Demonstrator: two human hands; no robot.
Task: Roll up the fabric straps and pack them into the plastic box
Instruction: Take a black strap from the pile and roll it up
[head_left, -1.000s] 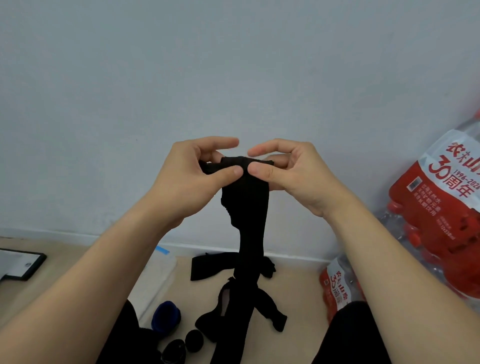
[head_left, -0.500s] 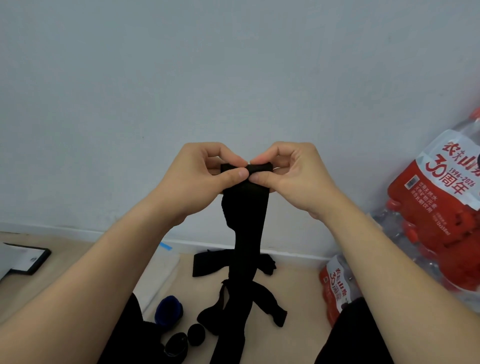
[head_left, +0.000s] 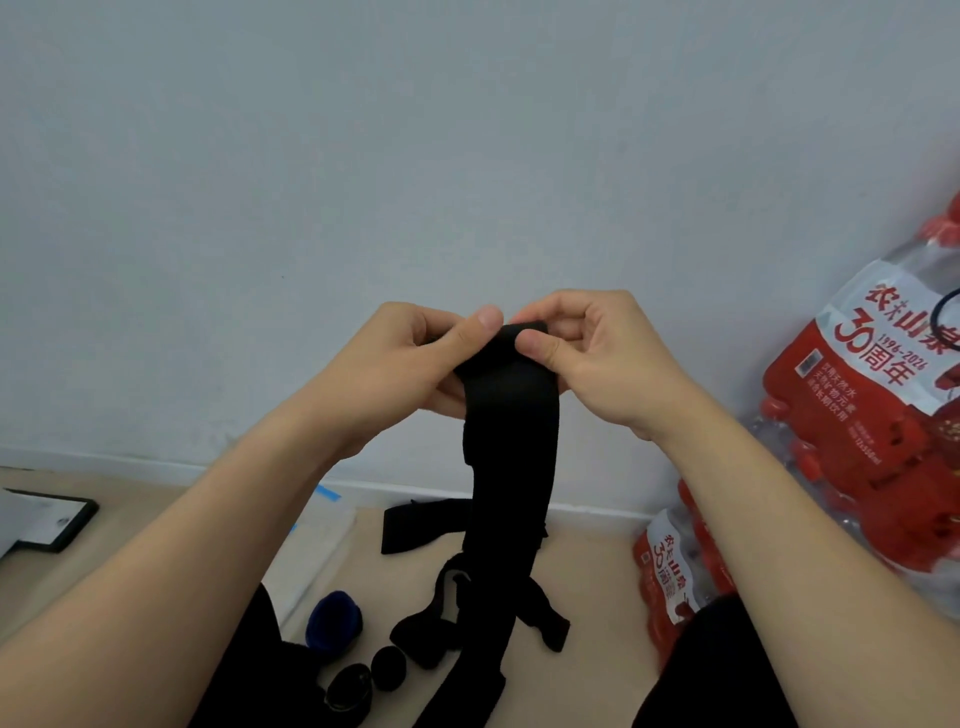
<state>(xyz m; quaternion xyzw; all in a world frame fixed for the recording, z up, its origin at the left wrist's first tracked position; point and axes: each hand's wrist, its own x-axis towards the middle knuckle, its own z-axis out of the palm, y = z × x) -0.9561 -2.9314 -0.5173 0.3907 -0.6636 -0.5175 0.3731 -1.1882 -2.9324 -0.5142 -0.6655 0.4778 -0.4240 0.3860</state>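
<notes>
A long black fabric strap (head_left: 511, 447) hangs from both hands in front of the wall, its top end folded over into the start of a roll. My left hand (head_left: 400, 364) pinches the left side of that top fold with thumb and fingers. My right hand (head_left: 587, 353) pinches the right side, thumb pressed on the fabric. The strap's lower part trails down to the floor between my knees. More loose black straps (head_left: 415, 522) lie on the floor below. A clear plastic box (head_left: 317, 551) sits on the floor at the left, partly hidden by my left forearm.
Rolled straps lie near my left knee: a blue roll (head_left: 333, 618) and two small black rolls (head_left: 388, 666). Red shrink-wrapped packs of water bottles (head_left: 857, 447) stand at the right against the wall. A black-framed board (head_left: 47, 525) lies on the floor at the far left.
Both hands have dropped slightly and curled tighter over the strap's top end. The top fold has turned over further into a thicker roll.
</notes>
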